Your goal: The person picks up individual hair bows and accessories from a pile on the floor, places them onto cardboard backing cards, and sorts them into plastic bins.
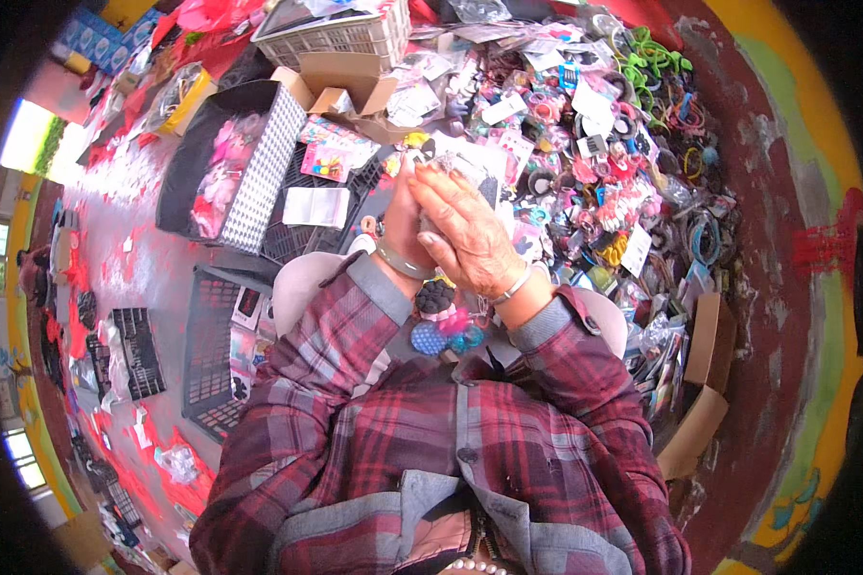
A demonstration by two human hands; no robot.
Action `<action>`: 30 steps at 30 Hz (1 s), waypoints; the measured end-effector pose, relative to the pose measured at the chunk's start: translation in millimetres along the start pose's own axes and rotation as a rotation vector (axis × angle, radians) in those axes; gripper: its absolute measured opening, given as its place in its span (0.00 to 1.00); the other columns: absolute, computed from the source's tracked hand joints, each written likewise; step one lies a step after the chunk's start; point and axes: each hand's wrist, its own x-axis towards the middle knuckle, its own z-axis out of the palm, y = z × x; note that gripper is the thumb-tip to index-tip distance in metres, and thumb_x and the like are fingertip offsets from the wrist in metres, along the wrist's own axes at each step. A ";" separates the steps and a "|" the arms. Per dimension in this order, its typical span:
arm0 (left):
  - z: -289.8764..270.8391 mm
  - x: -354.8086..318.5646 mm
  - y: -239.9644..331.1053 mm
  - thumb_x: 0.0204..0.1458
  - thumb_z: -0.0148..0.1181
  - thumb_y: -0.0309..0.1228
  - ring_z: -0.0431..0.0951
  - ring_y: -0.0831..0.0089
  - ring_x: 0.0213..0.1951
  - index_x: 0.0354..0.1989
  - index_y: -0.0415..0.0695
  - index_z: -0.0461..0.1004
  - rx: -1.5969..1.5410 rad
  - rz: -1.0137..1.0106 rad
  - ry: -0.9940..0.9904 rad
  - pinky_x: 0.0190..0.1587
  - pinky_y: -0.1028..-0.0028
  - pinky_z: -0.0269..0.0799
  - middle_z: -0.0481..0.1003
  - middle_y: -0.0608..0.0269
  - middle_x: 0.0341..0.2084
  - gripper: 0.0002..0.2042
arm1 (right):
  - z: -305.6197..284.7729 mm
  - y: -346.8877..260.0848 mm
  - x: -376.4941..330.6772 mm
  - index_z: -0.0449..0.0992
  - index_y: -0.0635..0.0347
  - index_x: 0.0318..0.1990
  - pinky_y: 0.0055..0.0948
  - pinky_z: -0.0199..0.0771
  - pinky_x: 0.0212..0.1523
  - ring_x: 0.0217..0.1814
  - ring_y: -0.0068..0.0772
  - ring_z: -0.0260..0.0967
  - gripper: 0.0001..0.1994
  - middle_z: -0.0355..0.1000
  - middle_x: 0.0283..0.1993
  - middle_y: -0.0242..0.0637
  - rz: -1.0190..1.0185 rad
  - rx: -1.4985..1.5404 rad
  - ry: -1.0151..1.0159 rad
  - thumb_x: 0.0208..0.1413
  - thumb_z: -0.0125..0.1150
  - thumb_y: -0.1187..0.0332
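The left hand [404, 217] and right hand [472, 233] are pressed palm to palm in front of the person's chest, the right on the near side and partly covering the left. The right hand's fingers [451, 197] are extended and lie close together; the left's are mostly hidden behind them, and I cannot tell whether anything is held between the palms. A pale bangle [405, 260] circles the left wrist, a thin band [512, 286] the right. Just below the hands, between the forearms, lie a dark bobbly hair tie [435, 296], a blue spotted round piece [429, 337] and a teal piece [467, 337]. A large pile of hair accessories [604, 196] spreads beyond and to the right, with bright green loops [640, 59] at its far edge. To the left stand a houndstooth-sided box [262, 182] with pink items [231, 158] inside and a black crate [211, 331]; an open cardboard box [382, 96] sits farther back.
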 end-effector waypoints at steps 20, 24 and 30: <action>15.9 8.6 13.4 0.61 0.37 0.44 0.72 0.67 0.47 0.53 0.41 0.63 0.287 0.050 0.489 0.52 0.68 0.67 0.71 0.58 0.45 0.21 | 12.7 28.4 5.4 0.63 0.60 0.57 0.47 0.44 0.65 0.67 0.47 0.49 0.23 0.57 0.61 0.47 0.209 -0.256 0.013 0.54 0.49 0.62; -12.2 -0.2 13.6 0.60 0.37 0.49 0.71 0.70 0.49 0.53 0.43 0.64 0.323 0.139 0.513 0.53 0.70 0.65 0.70 0.60 0.47 0.24 | 15.0 17.2 5.2 0.63 0.62 0.57 0.43 0.47 0.65 0.66 0.49 0.51 0.23 0.58 0.61 0.48 0.076 -0.105 -0.051 0.53 0.50 0.63; 17.9 3.3 -10.7 0.60 0.33 0.52 0.66 0.66 0.56 0.59 0.45 0.58 0.325 -0.096 0.513 0.57 0.66 0.61 0.64 0.59 0.55 0.27 | 6.7 40.3 9.5 0.64 0.62 0.56 0.41 0.50 0.64 0.64 0.45 0.54 0.22 0.60 0.60 0.47 0.212 -0.257 0.117 0.53 0.50 0.65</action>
